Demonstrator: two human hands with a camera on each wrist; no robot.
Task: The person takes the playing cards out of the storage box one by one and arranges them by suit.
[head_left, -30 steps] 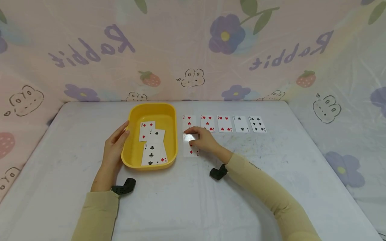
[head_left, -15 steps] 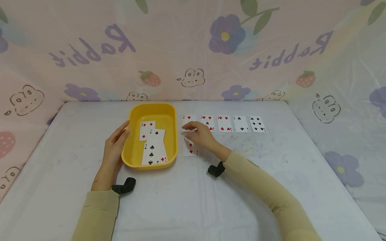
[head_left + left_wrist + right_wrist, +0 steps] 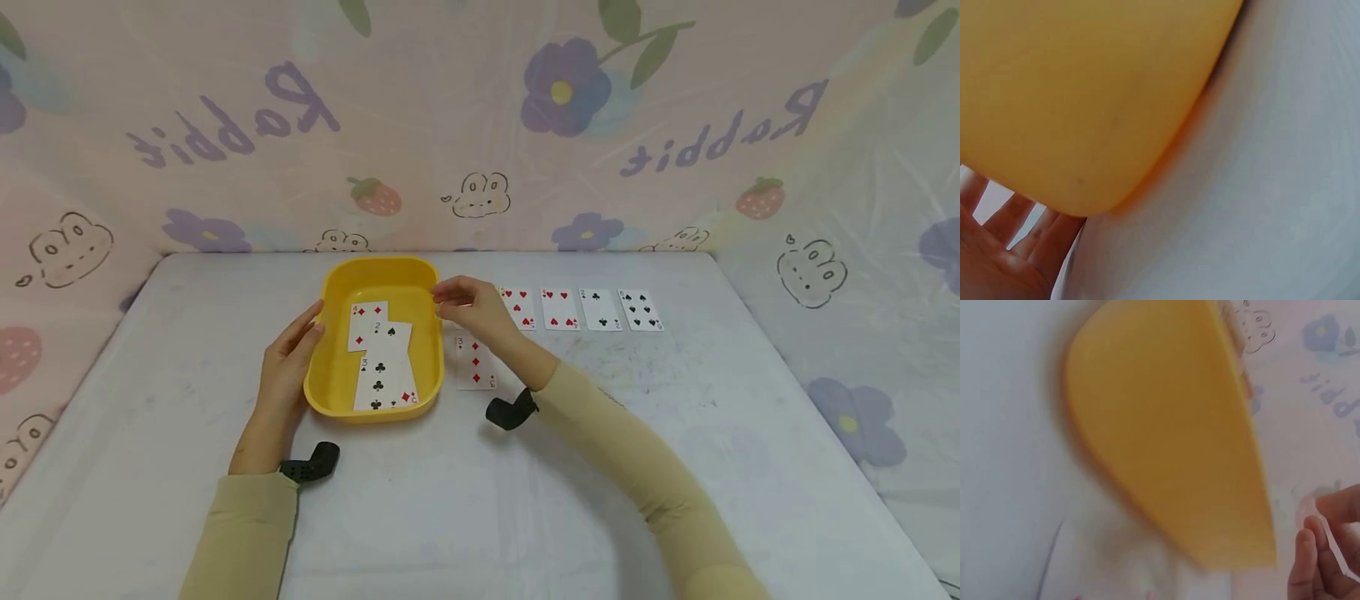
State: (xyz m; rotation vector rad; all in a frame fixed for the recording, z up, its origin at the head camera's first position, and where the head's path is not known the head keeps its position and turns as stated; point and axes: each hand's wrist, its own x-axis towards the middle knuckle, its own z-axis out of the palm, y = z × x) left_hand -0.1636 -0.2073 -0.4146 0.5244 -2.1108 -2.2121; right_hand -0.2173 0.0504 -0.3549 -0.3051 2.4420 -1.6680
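Observation:
My left hand (image 3: 287, 360) rests along the outer left side of a yellow plastic tray (image 3: 316, 392); in the left wrist view its straight fingers (image 3: 1054, 247) partly disappear behind the tray wall. Inside the tray lie overlapping playing cards: a four of diamonds (image 3: 367, 315), a two of spades (image 3: 393, 335), a three of clubs (image 3: 377, 385) and a diamond card mostly covered. My right hand (image 3: 486, 315) is at the tray's right rim, thumb and fingers apart and holding nothing; whether it touches the rim I cannot tell. Below it, a three of diamonds (image 3: 476, 367) lies face up.
A row of face-up cards runs right of the tray: five of hearts (image 3: 517, 308), four of hearts (image 3: 560, 310), two of clubs (image 3: 599, 310) and six of spades (image 3: 640, 310). The right hand covers the card at the row's left end. Patterned cloth (image 3: 420, 108) stands behind the table.
My right hand has come off the three of diamonds and moved left and away from me to the tray's rim. That card stays on the table. The left hand holds its place.

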